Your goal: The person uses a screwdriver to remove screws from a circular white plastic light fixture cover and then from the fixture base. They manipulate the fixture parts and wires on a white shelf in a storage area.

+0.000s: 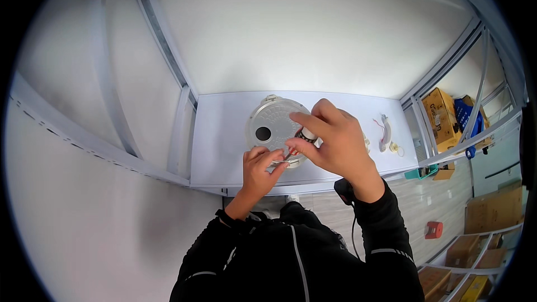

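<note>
Round silver-grey disc, with a patterned face and a dark circular spot, lies on a white table, directly beyond the left hand and partly covered by the right. Both of the person's bare hands are at its near right portion.

The right hand reaches over from the right, thumb and fingers curved narrowly around a small cylinder with pale and dark bands, holding it above the disc. Just beneath the right thumb, toward the left hand, is a thin red strand that looks like wire.

The left hand is at the disc's near edge, its thumb and index finger drawn close together beside that red strand; whether they grip it, I cannot tell. The fingertips of the two hands are near each other.

On the table, to the right of the right hand and apart from it, lies a curved whitish piece with reddish wires at its far side. Just beside it, on the right, is a small yellowish part.

Well beyond the right hand, off the table's right end, are a yellow-brown carton and a blue item.
</note>
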Demonstrator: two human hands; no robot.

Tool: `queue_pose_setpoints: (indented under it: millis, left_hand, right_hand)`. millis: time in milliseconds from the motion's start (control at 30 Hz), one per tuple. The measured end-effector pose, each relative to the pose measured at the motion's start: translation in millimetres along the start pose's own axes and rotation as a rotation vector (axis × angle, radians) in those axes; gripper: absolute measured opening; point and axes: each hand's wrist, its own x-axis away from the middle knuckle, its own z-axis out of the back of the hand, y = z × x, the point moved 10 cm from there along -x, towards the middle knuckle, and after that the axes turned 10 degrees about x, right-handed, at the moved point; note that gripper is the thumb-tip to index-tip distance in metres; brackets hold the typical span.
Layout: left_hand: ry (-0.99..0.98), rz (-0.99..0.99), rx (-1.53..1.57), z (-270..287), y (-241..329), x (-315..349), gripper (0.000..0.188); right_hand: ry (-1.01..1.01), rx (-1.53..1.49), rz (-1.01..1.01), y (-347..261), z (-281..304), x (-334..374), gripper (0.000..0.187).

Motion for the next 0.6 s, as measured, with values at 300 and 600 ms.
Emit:
queue_pose_setpoints:
  millis: [300, 600]
  left_hand:
    - [0.009, 0.013, 0.023, 1.9, 1.9, -1.2, 0.039]
    - [0.004, 0.024, 0.029, -0.3, 0.0, -0.2, 0.037]
  right_hand:
    - [-0.03, 0.012, -0.014, -6.1, 7.6, -7.7, 0.045]
    - [-0.12, -0.046, 0.061, -21.4, -0.8, -3.4, 0.05]
